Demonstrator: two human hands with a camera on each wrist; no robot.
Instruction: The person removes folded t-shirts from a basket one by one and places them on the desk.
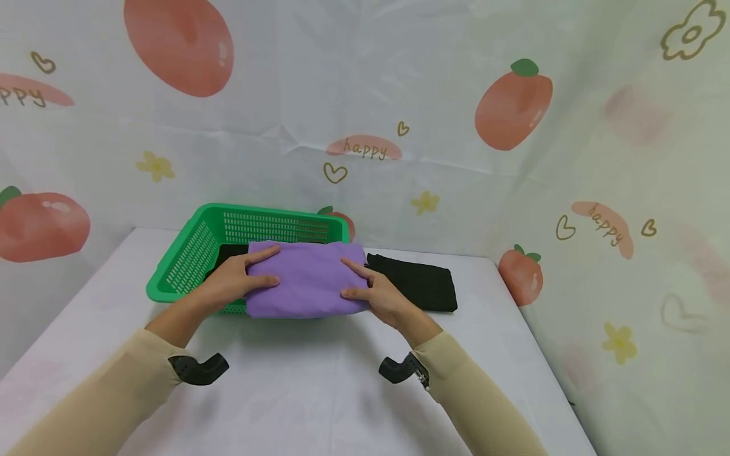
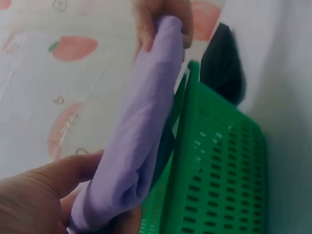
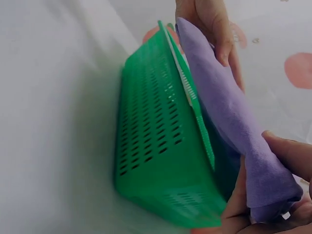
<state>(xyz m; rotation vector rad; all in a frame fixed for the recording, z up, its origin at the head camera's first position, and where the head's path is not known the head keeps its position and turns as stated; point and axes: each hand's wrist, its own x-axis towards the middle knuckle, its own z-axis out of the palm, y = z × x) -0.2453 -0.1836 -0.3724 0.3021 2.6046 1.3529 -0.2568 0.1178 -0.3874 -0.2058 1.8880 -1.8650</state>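
Purple cloth (image 1: 308, 282) in fingers (image 1: 263, 254), green basket (image 1: 165, 296), "happy" backdrop (image 1: 365, 149)

We see a pale, lightly creased backdrop (image 1: 450, 38) along the left, far and right sides, printed with red fruit (image 1: 513, 113), yellow flowers (image 1: 426, 203), outlined hearts (image 1: 335, 173) and the word "happy" on pink patches (image 1: 365, 147). Before us spreads a white tabletop (image 1: 308, 399), its far edge close to the print and its right edge slanting toward the near side. Under diffuse light, we notice soft shadows (image 1: 319, 339) on its surface.
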